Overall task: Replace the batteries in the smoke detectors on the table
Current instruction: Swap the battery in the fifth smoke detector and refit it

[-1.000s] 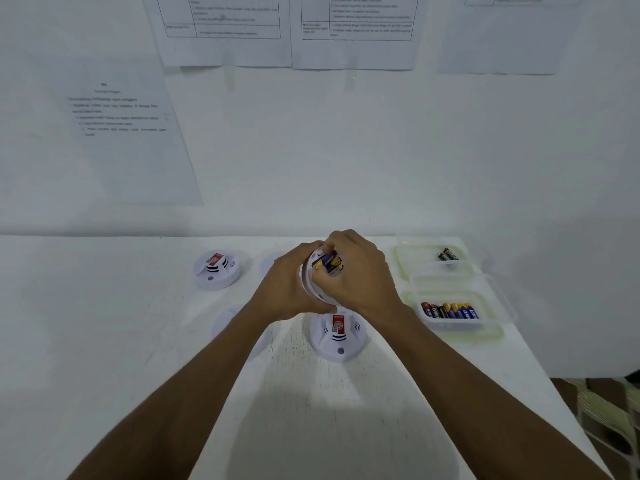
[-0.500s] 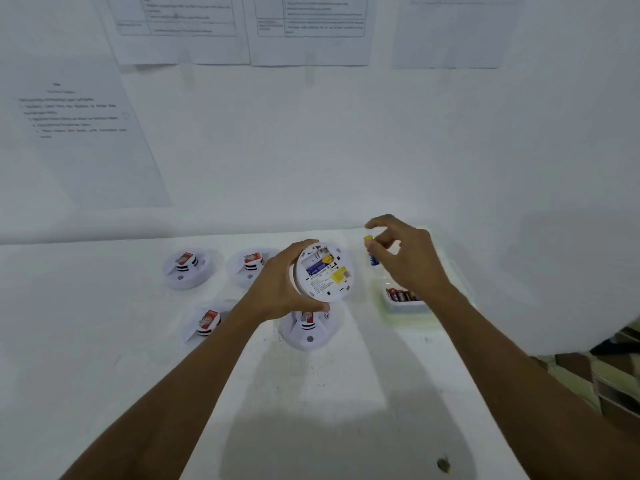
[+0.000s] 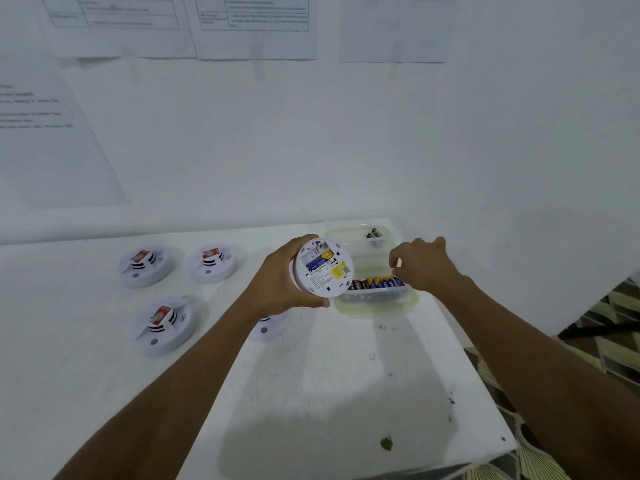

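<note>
My left hand (image 3: 277,285) grips a white smoke detector (image 3: 323,266), lifted and tilted so its back faces me. Its open battery bay shows one blue battery (image 3: 317,262). My right hand (image 3: 426,265) hovers over the near clear tray (image 3: 377,303), which holds a row of several batteries (image 3: 377,283). Its thumb and fingers pinch together at the row's right end, apparently on a battery that is mostly hidden. Three more detectors (image 3: 145,266) (image 3: 213,262) (image 3: 166,323) lie on the table at the left. Another detector (image 3: 270,329) is partly hidden under my left wrist.
A second clear tray (image 3: 349,233) at the back against the wall holds a few dark batteries (image 3: 374,233). The white table (image 3: 311,393) ends at the right, close past the trays. A small dark stain (image 3: 386,443) marks its front. Papers hang on the wall.
My right hand left the detector with a battery pinched in it and moved right and down over the near tray. The left hand kept hold of the detector, turning its back to me.
</note>
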The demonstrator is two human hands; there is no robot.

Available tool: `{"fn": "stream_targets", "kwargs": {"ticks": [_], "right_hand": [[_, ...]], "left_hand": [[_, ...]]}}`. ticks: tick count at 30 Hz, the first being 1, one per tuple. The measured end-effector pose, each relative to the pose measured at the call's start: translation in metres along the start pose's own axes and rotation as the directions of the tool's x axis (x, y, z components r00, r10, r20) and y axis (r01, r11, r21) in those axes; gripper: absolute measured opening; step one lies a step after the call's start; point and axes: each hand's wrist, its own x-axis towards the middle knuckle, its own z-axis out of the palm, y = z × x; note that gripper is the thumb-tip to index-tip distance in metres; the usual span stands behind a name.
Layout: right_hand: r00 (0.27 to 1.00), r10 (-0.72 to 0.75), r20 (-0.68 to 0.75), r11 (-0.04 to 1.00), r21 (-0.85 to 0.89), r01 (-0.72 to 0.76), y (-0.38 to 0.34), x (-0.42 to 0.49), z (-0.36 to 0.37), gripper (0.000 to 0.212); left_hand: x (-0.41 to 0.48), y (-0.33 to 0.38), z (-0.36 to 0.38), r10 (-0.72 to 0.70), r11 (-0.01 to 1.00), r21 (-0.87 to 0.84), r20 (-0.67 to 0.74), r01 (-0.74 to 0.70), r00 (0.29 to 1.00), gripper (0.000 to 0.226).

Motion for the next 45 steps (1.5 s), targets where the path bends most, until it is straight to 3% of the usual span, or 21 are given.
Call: {"fn": "stream_targets", "kwargs": {"ticks": [2,4,6,8,13,17,24,29,34,37,40,42,45], "right_hand": [[0.999,0.002,-0.047,0.998,0.062,0.001,0.001,-0.002,-0.002,0.011],[0.997,0.004,-0.078,0.962,0.273,0.017,0.002,-0.006,-0.008,0.013],[0.993,-0.017,-0.12,0.835,0.545,0.081,-0.003,-0.015,-0.018,0.011],[0.973,-0.026,-0.228,0.698,0.693,0.181,-0.016,-0.027,-0.029,0.01],[0.929,-0.035,-0.369,0.602,0.734,0.314,-0.06,-0.044,-0.033,0.008],[0.914,0.097,-0.393,0.587,0.765,0.266,-0.085,-0.053,-0.024,0.017],[0.938,0.293,-0.184,0.461,0.887,0.03,-0.105,-0.053,-0.024,0.005],[0.931,0.342,-0.124,0.294,0.956,0.019,-0.107,-0.056,-0.029,0.003],[0.887,0.345,-0.306,0.46,0.879,0.125,-0.108,-0.05,-0.03,0.01],[0.907,0.287,-0.309,0.406,0.896,0.177,-0.101,-0.045,-0.035,0.011],[0.898,0.318,-0.305,0.37,0.912,0.178,-0.07,-0.032,-0.04,0.01],[0.905,0.312,-0.288,0.473,0.874,0.115,-0.041,-0.021,-0.036,0.009],[0.975,0.153,-0.161,0.795,0.607,-0.024,-0.012,-0.009,-0.022,0.008]], "left_hand": [[-0.001,0.002,0.004,-0.005,1.0,0.001,-0.004,0.005,1.0,0.099],[-0.002,0.004,0.007,-0.004,1.0,-0.001,-0.01,0.004,1.0,0.099],[-0.002,0.005,0.009,-0.002,1.0,-0.008,-0.013,0.002,1.0,0.099],[-0.003,0.007,0.012,-0.004,1.0,-0.019,-0.016,0.004,1.0,0.098],[-0.002,0.014,0.022,0.023,0.999,-0.024,-0.028,-0.024,0.999,0.091],[-0.003,0.013,0.028,0.018,1.0,-0.018,-0.053,-0.019,0.998,0.089],[-0.004,0.005,0.034,0.019,1.0,0.025,-0.071,-0.018,0.997,0.087],[-0.003,-0.002,0.031,0.005,0.997,0.071,-0.058,-0.001,0.998,0.084],[0.0,0.002,0.037,0.003,0.996,0.085,-0.089,0.005,0.996,0.065],[0.005,0.004,0.035,0.031,0.995,0.098,-0.064,-0.025,0.997,0.079],[0.005,-0.002,0.024,0.03,0.998,0.065,-0.076,-0.025,0.997,0.093],[0.004,-0.007,0.018,0.025,0.998,0.057,-0.082,-0.021,0.996,0.097],[0.008,-0.01,0.017,0.004,0.999,0.043,-0.08,-0.001,0.997,0.098]]}}
